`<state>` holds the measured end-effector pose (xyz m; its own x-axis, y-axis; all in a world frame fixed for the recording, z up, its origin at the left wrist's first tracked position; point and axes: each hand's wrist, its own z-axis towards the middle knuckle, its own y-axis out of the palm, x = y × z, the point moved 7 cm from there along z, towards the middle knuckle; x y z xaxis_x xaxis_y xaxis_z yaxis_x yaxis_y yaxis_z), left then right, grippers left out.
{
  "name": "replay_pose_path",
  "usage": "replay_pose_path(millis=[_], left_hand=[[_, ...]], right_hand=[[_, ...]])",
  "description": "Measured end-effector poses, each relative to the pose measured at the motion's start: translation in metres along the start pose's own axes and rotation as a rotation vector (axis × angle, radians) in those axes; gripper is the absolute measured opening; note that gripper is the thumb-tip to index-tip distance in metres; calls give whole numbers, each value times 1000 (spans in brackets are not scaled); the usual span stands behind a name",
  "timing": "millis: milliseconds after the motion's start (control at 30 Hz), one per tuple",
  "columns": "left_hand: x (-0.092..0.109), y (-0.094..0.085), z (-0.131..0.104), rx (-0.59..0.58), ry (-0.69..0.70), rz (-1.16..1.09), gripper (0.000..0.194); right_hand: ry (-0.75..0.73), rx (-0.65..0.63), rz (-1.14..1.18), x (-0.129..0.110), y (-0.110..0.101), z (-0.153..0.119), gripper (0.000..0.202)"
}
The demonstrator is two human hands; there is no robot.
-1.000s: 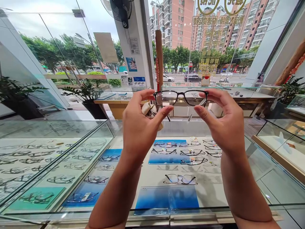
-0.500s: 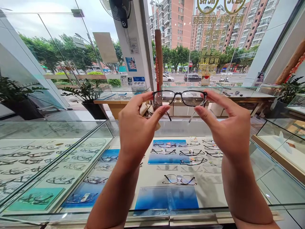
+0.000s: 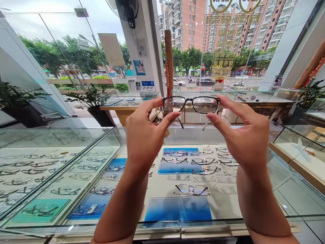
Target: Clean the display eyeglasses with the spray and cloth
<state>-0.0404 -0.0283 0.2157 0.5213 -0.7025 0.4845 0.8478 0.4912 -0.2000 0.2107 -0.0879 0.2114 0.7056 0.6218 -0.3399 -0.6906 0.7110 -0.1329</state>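
A pair of eyeglasses (image 3: 190, 100) with a thin black frame is held up in front of me above the glass counter, lenses upright, temples open. My left hand (image 3: 146, 132) pinches its left end between thumb and index finger. At the other end my right hand (image 3: 245, 130) grips the frame the same way. Small print shows on the clear lenses. Behind my left hand, partly covered by it, is a pale cloth-like thing (image 3: 155, 117) with dark marks; I cannot make out what it is.
Below my hands, the glass display case (image 3: 180, 223) holds rows of eyeglasses, one metal-framed pair (image 3: 191, 190) near a blue panel (image 3: 177, 210). Another case (image 3: 38, 135) adjoins on the left. A farther counter (image 3: 122, 110), potted plants (image 3: 95, 101) and a wooden post (image 3: 168, 61) stand beyond.
Both hands keep their hold on the eyeglasses at nearly the same height. The view has shifted very slightly; nothing has been let go.
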Motion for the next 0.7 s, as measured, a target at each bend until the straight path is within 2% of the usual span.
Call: replay_pose_path(millis=[267,700], left_hand=[[2,-2,0,-4,-6,8,49],[12,-3,-6,96,72,68,51]], right_hand=[[21,-54,-30,2,2,-1,41],[79,-182,-103,12,12,1,46]])
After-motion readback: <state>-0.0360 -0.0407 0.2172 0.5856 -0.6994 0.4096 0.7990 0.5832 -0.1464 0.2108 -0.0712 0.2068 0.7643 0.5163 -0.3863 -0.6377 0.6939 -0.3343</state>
